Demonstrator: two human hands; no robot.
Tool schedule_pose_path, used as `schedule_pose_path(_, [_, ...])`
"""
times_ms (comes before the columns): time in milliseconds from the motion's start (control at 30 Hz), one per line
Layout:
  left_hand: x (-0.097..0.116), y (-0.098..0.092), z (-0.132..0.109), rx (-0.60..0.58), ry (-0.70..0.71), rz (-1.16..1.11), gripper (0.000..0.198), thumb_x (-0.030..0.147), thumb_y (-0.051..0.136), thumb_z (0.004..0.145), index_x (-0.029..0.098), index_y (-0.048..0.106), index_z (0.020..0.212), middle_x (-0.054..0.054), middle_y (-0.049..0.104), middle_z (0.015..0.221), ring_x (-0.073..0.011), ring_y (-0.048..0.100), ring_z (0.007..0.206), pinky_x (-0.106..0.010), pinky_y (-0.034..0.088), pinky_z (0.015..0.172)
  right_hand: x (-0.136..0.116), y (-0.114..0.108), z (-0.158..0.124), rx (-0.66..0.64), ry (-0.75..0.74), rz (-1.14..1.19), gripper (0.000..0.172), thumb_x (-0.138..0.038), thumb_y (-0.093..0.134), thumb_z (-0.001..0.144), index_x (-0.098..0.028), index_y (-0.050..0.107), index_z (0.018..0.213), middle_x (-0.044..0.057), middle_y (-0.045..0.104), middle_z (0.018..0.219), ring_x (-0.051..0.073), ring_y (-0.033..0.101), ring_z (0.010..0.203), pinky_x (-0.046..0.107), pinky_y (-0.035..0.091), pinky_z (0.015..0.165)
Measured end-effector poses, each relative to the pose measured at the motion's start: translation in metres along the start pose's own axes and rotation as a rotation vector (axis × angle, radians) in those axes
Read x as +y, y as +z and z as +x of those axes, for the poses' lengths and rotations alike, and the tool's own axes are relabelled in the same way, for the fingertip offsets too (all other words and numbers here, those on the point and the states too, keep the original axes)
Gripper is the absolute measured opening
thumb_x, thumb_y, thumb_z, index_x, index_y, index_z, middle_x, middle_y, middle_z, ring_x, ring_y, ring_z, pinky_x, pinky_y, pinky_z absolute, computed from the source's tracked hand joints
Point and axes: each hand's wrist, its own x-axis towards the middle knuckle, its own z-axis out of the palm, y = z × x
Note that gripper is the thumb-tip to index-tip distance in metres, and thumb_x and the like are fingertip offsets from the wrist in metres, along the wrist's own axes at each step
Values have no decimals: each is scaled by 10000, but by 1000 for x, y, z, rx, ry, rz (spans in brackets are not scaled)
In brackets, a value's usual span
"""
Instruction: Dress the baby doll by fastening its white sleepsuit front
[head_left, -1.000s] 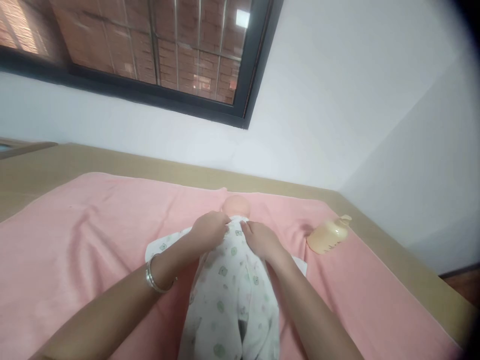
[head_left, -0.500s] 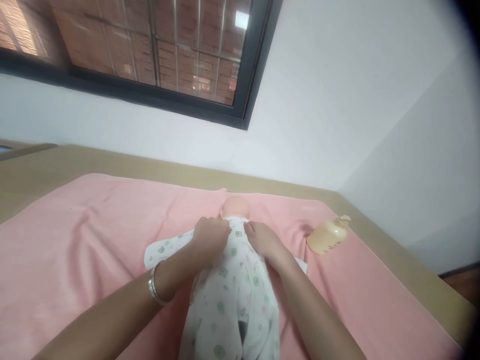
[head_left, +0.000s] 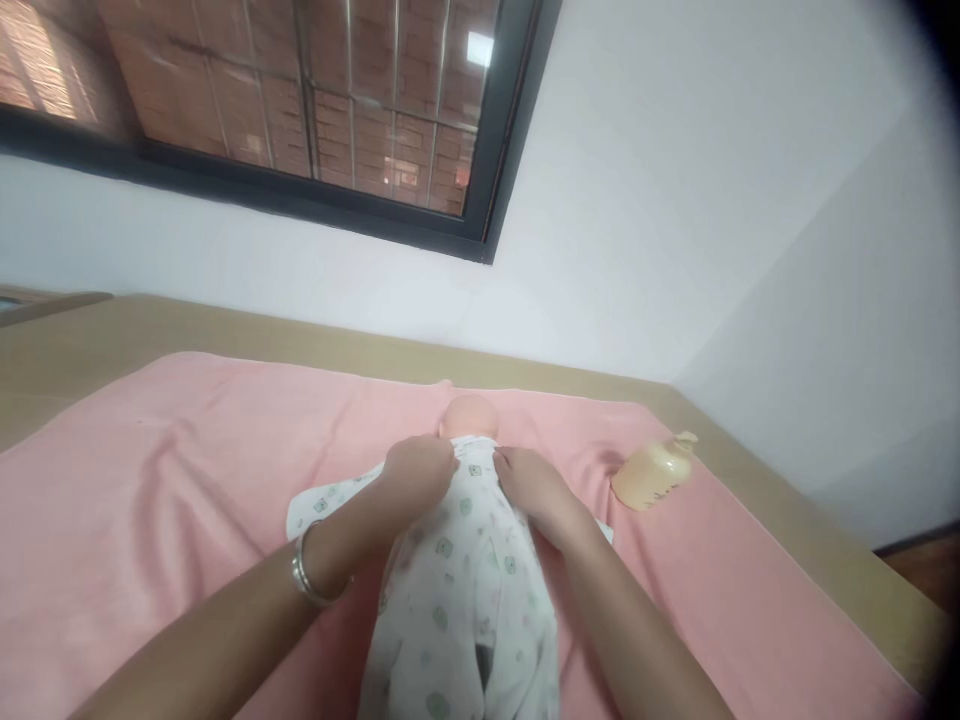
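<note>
A baby doll (head_left: 470, 414) lies on a pink blanket with the top of its head toward the wall; its face is hidden. White romper (head_left: 461, 580) with small green prints covers its body, the sleeves spread to both sides. My left hand (head_left: 421, 475), below a silver bangle (head_left: 304, 570), is closed on the romper's cloth at the left of the neckline. At the neckline's other side, my right hand (head_left: 534, 490) pinches the cloth between thumb and fingers. The fingertips of both hands are partly hidden.
The pink blanket (head_left: 232, 430) has folds and covers most of the tan surface (head_left: 225, 318). A yellowish baby bottle (head_left: 652, 475) lies tilted on the blanket to the right. Behind are a white wall (head_left: 600, 220) and a dark-framed window (head_left: 480, 240).
Both hands stay at the romper's neckline. My right hand's fingertips have shifted very slightly to the right, a little farther from the left hand. The doll and bottle rest as before.
</note>
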Motion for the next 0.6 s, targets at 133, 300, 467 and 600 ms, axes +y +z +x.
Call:
schedule_pose_path(133, [-10,-11,-2,24,53,-143,461,507,332,883,178,612,721,-66,641,765,-185,597,687,-290,450,629,-9,-1,-9,42,-43,-94,316,-257,302,926,-161,595,859,107,664,918,169,567,739,258,322,662])
schedule_pose_path(300, [-6,-17,-10,12,83,-175,464,495,313,895,178,616,744,-71,654,821,-186,604,723,-279,446,633,-4,-1,-2,2,4,17,438,-339,227,959,-155,617,887,114,665,940,185,573,783,258,332,650])
schedule_pose_path(467, [2,-10,-5,-11,-1,-72,391,436,361,894,189,636,766,-78,646,744,-208,611,721,-305,440,649,1,-3,3,-29,34,46,475,-344,215,960,-136,630,857,117,664,874,186,565,762,260,331,643])
schedule_pose_path(600, [-6,-7,2,-11,66,-169,422,489,339,896,213,645,804,-63,656,770,-202,609,731,-303,436,664,-8,1,-9,30,-20,-41,407,-341,258,952,-157,609,862,105,658,881,177,559,733,257,317,614])
